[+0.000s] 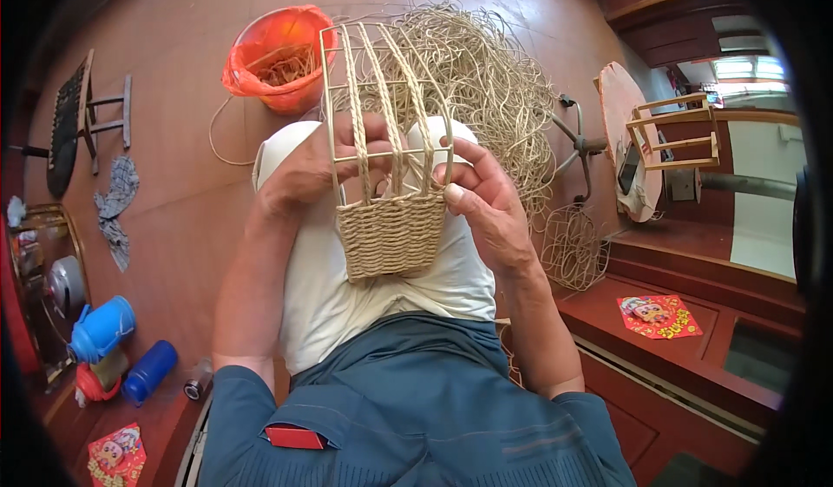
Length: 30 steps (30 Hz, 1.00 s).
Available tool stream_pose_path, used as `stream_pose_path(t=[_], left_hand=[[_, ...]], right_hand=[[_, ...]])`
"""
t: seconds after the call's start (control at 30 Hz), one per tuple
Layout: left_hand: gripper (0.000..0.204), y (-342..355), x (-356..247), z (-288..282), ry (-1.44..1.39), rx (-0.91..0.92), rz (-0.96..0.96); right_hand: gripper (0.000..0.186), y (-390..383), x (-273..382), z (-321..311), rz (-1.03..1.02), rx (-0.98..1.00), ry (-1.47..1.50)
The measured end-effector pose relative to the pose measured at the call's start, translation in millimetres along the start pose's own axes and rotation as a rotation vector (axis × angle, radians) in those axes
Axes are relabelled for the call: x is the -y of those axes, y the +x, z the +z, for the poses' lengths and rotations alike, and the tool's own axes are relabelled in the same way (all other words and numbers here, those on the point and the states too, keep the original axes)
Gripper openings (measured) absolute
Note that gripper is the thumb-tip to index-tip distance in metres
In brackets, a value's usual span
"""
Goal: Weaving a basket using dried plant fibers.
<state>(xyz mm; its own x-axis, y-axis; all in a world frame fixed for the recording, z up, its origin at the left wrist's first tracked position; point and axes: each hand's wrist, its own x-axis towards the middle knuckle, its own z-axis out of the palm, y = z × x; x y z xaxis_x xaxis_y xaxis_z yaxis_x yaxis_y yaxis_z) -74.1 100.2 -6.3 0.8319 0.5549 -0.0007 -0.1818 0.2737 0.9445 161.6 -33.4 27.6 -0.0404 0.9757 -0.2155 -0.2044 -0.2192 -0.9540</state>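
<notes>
Clearly both hands are clamped on the basket (390,227), a half-woven piece held upright over the person's lap, well above the floor (191,192). Its lower part is tightly plaited straw rope; above that a bare wire frame (334,88) rises with a few twisted cords (386,79) running up it.

The left hand (308,170) grips the frame's left side, fingers curled round the wire and through the gaps. The right hand (486,196) pinches the right edge just above the woven band, thumb pressed against the weave.

I judge the basket light. The wire should be stiff enough to hold by, while the loose cords are soft and would slip or unravel if pulled. The frame's side bars, or the dense woven band, look like the safest places to take it.

Behind the basket lies a large heap of loose straw rope (495,79) on the floor, and an orange bucket (278,53) holding more stands toward the far left. A small stool (87,114) is near the floor's left edge, and blue bottles (130,348) lie by the near left corner.
</notes>
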Motion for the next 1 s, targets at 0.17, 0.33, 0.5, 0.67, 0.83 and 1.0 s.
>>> stream_pose_path(t=[0.17, 0.33, 0.5, 0.67, 0.83, 1.0], left_hand=[[0.020, -33, 26, -3, -0.122, -0.626, 0.204], [0.016, -51, 0, 79, 0.683, -1.050, 0.453], [0.048, -19, -17, 96, 1.407, -0.427, 0.518], [0.049, -16, -27, 100, 1.548, -0.306, 0.467], [0.042, -14, -35, 109, 1.572, -0.220, 0.510], [0.031, -44, -45, 128, 1.303, -0.316, 0.334]], right_hand=[[0.063, 9, -5, -3, 0.065, 0.129, 0.205], [0.062, 12, -15, -8, 0.050, 0.164, 0.261], [0.059, 12, -15, -5, -0.018, 0.176, 0.254], [0.054, 9, -19, -4, -0.084, 0.177, 0.278], [0.057, 4, -27, 4, -0.155, 0.103, 0.207], [0.045, -15, -27, 24, -0.505, -0.347, -0.396]])
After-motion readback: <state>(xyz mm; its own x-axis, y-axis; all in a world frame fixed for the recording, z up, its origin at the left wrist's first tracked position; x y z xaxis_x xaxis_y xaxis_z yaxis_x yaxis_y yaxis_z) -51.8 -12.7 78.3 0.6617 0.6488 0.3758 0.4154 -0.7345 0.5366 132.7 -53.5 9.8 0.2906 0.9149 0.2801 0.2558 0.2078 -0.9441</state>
